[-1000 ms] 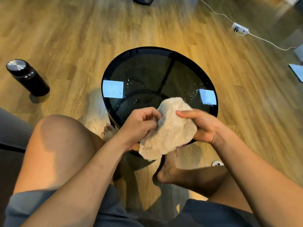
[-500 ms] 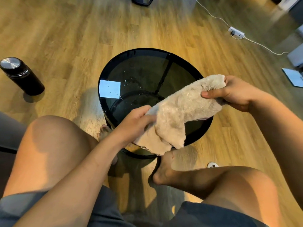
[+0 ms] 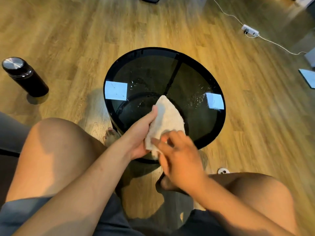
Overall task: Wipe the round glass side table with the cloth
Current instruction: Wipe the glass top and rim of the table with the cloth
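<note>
We count one table (image 3: pixel 219 126), round, with dark glass in a black rim. It stands directly ahead of both hands. One cloth (image 3: pixel 167 116), pale and folded to a point, lies over the near part of the glass, tip pointing away from the hands. We cannot tell whether it touches the glass.

The left hand (image 3: pixel 142 133) grips the cloth's left edge. Its thumb lies along the top and its fingers curl beneath, out of sight. The right hand (image 3: pixel 180 160) sits just right of the left, at the cloth's near corner, with its fingertips (image 3: pixel 154 140) on the fabric. It is blurred, so we cannot tell whether it pinches the cloth or only touches it.

Two square reflections show on the glass. One (image 3: pixel 116 90) is beyond and left of the left hand. The other (image 3: pixel 214 101) is beyond and right of the right hand. Droplets (image 3: pixel 199 97) are scattered between them.

On the floor (image 3: pixel 68 31) we count:
- one black flask (image 3: pixel 23 76), upright and metal-capped, well left of the left hand
- one white power strip (image 3: pixel 249 30) with its cable, far beyond the right hand
- one small white disc (image 3: pixel 223 171), near the right wrist

Two bare knees flank the forearms.
</note>
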Demonstrator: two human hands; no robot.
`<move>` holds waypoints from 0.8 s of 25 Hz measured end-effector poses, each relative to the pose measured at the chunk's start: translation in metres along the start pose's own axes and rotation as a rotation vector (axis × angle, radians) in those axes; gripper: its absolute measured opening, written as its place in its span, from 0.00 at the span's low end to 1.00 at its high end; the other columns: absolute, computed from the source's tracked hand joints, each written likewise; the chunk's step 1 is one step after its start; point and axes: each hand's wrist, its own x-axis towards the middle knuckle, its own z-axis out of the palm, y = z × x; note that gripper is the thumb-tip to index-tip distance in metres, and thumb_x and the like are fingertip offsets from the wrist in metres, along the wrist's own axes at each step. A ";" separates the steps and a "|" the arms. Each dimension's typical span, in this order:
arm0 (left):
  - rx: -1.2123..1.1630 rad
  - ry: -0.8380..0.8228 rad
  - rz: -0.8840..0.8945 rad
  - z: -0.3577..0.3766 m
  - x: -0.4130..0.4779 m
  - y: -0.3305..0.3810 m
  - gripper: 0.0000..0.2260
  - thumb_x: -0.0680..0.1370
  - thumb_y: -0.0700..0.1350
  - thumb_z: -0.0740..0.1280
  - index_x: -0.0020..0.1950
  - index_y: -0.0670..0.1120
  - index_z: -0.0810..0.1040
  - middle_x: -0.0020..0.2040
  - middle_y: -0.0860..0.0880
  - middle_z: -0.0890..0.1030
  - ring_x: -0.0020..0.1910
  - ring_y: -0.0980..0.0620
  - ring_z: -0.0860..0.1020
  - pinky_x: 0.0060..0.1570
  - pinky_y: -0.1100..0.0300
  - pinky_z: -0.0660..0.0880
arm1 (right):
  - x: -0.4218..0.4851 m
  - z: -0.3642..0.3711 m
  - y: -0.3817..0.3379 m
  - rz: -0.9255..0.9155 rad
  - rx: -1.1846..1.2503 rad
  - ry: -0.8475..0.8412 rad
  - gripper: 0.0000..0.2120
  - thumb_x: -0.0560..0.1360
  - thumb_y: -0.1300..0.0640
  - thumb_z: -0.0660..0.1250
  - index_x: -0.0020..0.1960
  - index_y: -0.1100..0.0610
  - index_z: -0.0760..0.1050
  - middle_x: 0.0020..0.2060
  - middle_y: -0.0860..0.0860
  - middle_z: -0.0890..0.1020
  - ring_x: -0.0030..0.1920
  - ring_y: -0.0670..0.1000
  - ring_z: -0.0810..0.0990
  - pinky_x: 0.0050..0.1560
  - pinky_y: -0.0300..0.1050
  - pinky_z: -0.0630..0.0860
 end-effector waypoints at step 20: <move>1.312 0.445 0.496 -0.003 -0.010 -0.007 0.32 0.71 0.48 0.76 0.71 0.61 0.64 0.66 0.52 0.75 0.63 0.47 0.74 0.53 0.57 0.71 | 0.006 -0.022 0.071 0.551 0.712 -0.235 0.24 0.62 0.49 0.81 0.56 0.42 0.79 0.48 0.45 0.82 0.47 0.41 0.81 0.45 0.33 0.78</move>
